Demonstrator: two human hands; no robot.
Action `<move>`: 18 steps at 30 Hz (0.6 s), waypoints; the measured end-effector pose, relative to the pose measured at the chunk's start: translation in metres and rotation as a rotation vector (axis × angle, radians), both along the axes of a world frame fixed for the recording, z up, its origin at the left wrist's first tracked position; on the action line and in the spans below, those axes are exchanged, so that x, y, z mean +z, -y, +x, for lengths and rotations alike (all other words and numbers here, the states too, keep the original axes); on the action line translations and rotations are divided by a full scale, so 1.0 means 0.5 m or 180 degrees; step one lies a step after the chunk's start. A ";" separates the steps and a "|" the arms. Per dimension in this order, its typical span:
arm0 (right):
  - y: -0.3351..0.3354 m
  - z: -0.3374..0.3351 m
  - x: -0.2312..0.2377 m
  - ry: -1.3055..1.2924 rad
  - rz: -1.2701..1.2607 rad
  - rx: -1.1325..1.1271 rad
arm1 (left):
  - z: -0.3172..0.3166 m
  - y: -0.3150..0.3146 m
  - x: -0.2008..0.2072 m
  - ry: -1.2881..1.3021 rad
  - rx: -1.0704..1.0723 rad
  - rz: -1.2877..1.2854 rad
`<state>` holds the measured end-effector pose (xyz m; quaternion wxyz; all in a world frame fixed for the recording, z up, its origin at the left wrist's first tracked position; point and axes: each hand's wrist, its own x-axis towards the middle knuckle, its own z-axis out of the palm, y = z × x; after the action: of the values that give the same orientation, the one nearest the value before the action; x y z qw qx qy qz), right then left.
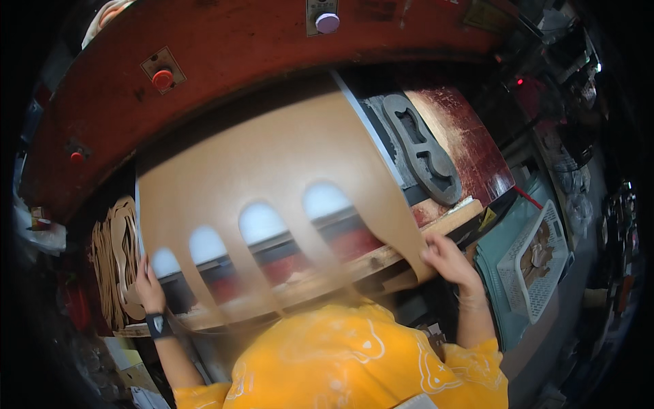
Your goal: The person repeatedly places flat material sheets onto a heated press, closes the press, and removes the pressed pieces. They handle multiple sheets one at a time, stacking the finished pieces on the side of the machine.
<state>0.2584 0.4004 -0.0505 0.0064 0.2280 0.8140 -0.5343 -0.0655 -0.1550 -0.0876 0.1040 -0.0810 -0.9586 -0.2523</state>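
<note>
A wide tan sheet [259, 150], smooth like leather or board, lies across the press bed with its near part reaching over the front edge. Several rounded cut-outs leave strips along that near side, smeared by motion. My right hand [451, 262] is closed on the sheet's near right corner strip. At the near left edge, my left hand [149, 288] grips the sheet, its fingers pointing away from me and its thumb partly hidden. Right of the sheet sits a grey sole-shaped cutting die [421, 148]. A stack of tan cut pieces [116, 262] stands just left of my left hand.
A red machine beam [238, 51] with red buttons [162, 79] and a pale round knob [327, 23] spans the far side. A wooden rail [453, 217] runs along the bed's front. At right, a white basket [535, 262] holds tan scraps beside green sheets [501, 255].
</note>
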 end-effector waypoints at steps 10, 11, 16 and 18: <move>-0.182 -0.201 -0.004 -0.0087 0.2824 -0.0626 | -0.077 -0.062 0.061 0.0057 -0.0354 -0.0175; -0.198 -0.228 -0.019 0.0295 0.2916 -0.0525 | -0.075 -0.066 0.070 0.0057 -0.0395 -0.0196; -0.260 -0.291 -0.058 0.0185 0.2882 0.0075 | -0.061 -0.066 0.099 0.0202 -0.0434 -0.0447; -0.271 -0.297 -0.051 -0.0007 0.2584 0.0098 | -0.073 -0.060 0.103 0.0029 -0.0612 -0.0634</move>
<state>0.1101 0.5357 -0.0761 -0.0769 0.1993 0.9621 -0.1696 -0.1020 -0.1251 -0.0363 0.0664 -0.1812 -0.9672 -0.1651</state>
